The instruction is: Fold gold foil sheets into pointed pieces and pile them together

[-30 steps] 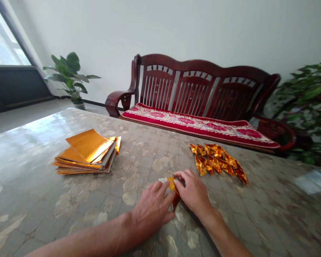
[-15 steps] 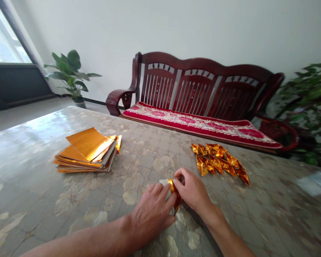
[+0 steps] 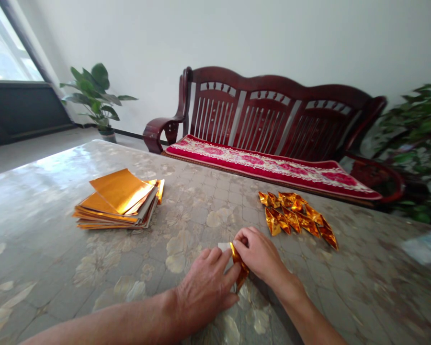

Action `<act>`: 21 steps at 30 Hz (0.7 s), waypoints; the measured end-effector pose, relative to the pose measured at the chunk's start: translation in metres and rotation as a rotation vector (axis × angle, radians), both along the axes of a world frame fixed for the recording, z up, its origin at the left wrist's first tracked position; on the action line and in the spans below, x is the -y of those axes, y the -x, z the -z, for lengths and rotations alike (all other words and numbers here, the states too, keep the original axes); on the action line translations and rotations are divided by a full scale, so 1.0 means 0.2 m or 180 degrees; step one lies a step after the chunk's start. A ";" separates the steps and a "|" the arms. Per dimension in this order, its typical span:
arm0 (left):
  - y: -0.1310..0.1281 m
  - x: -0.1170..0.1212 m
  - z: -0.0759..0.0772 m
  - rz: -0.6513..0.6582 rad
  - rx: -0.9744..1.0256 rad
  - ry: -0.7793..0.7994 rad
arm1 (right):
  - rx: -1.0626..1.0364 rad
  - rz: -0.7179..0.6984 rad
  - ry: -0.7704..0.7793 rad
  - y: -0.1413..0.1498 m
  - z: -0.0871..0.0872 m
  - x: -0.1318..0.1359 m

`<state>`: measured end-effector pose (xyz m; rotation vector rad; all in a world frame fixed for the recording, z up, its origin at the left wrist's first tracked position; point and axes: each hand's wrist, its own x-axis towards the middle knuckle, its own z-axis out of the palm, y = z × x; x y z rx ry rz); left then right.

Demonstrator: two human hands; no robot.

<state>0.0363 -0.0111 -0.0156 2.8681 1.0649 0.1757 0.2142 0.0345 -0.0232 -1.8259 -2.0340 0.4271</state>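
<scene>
A sheet of gold foil paper (image 3: 242, 274), partly folded, lies on the table between my hands, its pale back showing at the left. My left hand (image 3: 211, 282) presses on it from the left, fingers bent over the paper. At its far edge, my right hand (image 3: 255, 251) pinches the foil between thumb and forefinger. Much of the paper is hidden under my fingers. To the right sit several folded gold foil ingots (image 3: 297, 213) in a close group. A stack of flat gold foil sheets (image 3: 117, 199) rests at the left, its top sheets askew.
The patterned table cover (image 3: 187, 215) spreads beneath everything. Near the right edge lies a blurred clear plastic packet (image 3: 425, 247). Beyond the table stands a dark red wooden bench (image 3: 273, 120) with a red floral cushion (image 3: 266, 163). Potted plants (image 3: 96, 96) flank it.
My right hand has drawn the foil's far edge slightly, and the gold strip looks narrower. My left hand keeps pressing the paper. The whole view has shifted a little.
</scene>
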 end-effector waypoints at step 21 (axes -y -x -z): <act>0.01 0.00 0.02 -0.0153 0.0096 -0.0071 | 0.0164 0.0311 -0.0013 0.05 -0.01 0.05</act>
